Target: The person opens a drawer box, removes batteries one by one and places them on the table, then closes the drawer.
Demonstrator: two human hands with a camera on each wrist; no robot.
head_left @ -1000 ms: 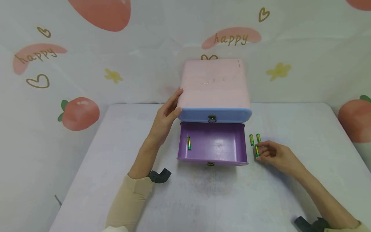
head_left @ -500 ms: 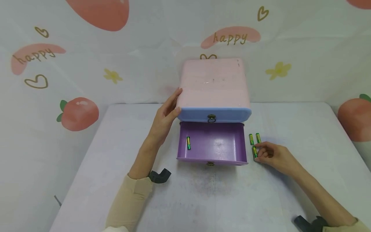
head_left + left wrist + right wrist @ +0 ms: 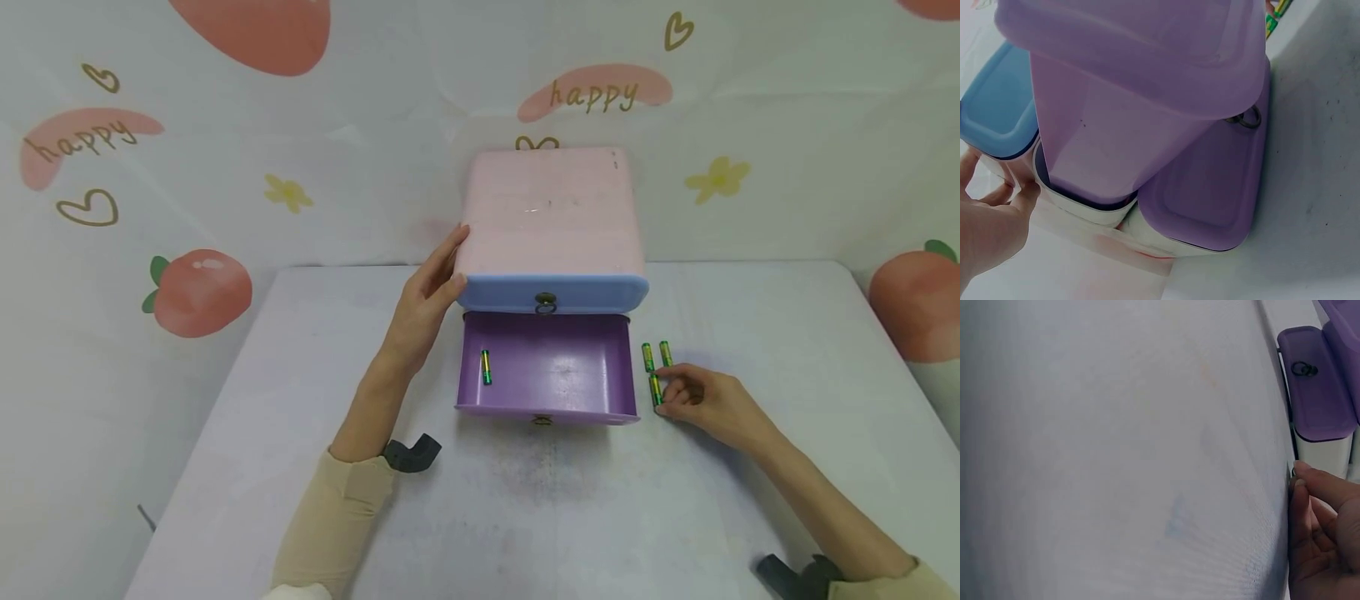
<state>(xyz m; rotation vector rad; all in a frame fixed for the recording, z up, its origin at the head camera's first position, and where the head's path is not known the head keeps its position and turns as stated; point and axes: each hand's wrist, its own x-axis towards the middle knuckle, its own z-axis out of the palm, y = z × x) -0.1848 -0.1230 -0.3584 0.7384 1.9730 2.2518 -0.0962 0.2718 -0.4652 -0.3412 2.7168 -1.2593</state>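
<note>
A small drawer cabinet with a pink top (image 3: 551,212) stands at the table's back. Its blue top drawer (image 3: 551,294) is closed, and the purple drawer (image 3: 555,367) below is pulled out with one green battery (image 3: 486,367) lying inside near its left wall. My left hand (image 3: 422,312) rests on the cabinet's left side, thumb near the front corner. Right of the drawer, my right hand (image 3: 712,404) pinches a green battery (image 3: 656,389) between fingertip and thumb, low at the table. Just behind it lie two more batteries, a left one (image 3: 648,357) and a right one (image 3: 666,353), partly behind the fingers.
A closed purple bottom drawer (image 3: 1210,181) with a ring pull shows under the open one in the left wrist view. White table (image 3: 525,517) extends in front and to both sides. A printed curtain (image 3: 375,125) hangs behind the cabinet.
My right hand has shifted slightly left with the pinched battery, which now sits in line in front of the left loose battery. The left hand keeps its place on the cabinet.
</note>
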